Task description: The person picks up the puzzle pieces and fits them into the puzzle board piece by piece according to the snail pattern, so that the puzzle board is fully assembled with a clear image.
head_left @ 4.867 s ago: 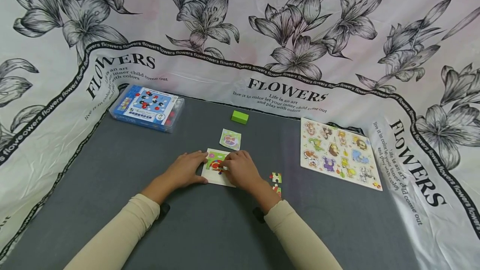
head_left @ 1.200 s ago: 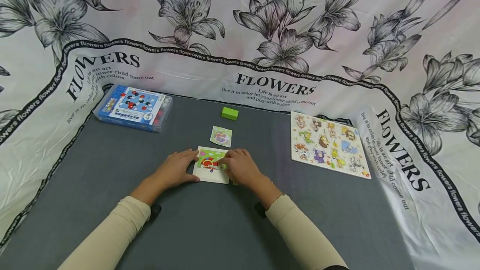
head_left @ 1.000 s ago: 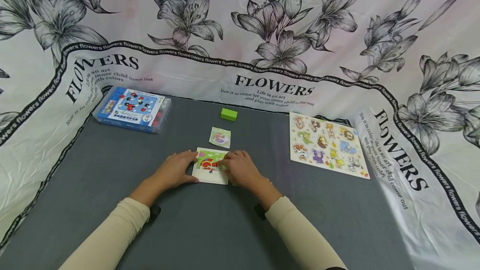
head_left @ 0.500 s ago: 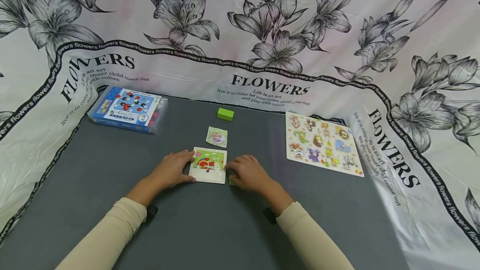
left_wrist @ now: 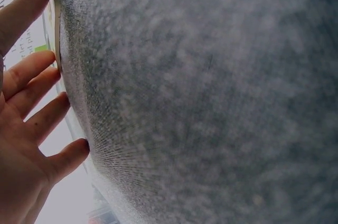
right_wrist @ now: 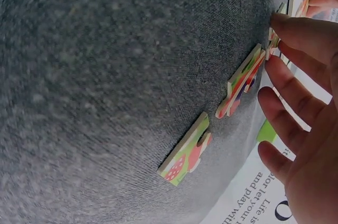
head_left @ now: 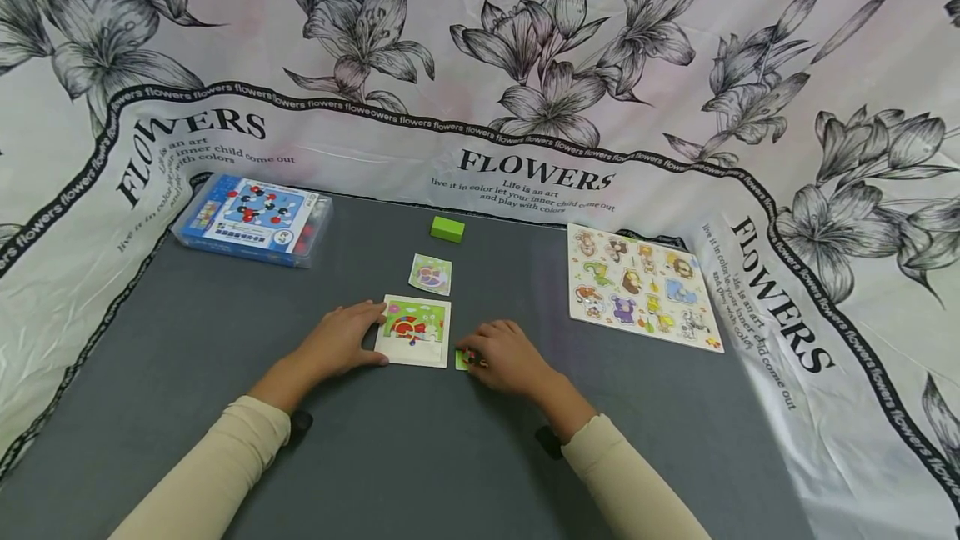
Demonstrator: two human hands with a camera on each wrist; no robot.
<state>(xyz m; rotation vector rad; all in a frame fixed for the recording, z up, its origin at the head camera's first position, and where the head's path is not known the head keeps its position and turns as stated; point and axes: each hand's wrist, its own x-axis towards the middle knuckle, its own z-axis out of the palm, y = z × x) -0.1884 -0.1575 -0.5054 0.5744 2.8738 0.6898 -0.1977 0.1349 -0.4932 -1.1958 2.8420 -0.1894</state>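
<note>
A square puzzle board [head_left: 416,357] lies flat on the dark table, with green, red and white artwork across its upper part and a pale lower strip. My left hand [head_left: 341,340] touches its left side, the fingers spread, thumb at the lower corner. In the left wrist view, fingertips [left_wrist: 50,57] meet the board's thin edge. Just right of the board, my right hand [head_left: 510,357] has thumb and index finger about a green puzzle piece [head_left: 461,359] with red and dark print. Two more flat pieces show in the right wrist view: one striped [right_wrist: 243,84], one with a spotted red shape [right_wrist: 182,155].
Above the board lies a small picture card [head_left: 431,275], with a green block [head_left: 447,229] behind it. A blue boxed set [head_left: 251,219] stands at the back left. An animal-picture board [head_left: 645,288] lies on the right. Flower-printed cloth [head_left: 525,148] borders the table.
My right hand has moved off the board's right side, down and right to the loose piece. My left hand stays at the board's left edge. The head view has shifted slightly.
</note>
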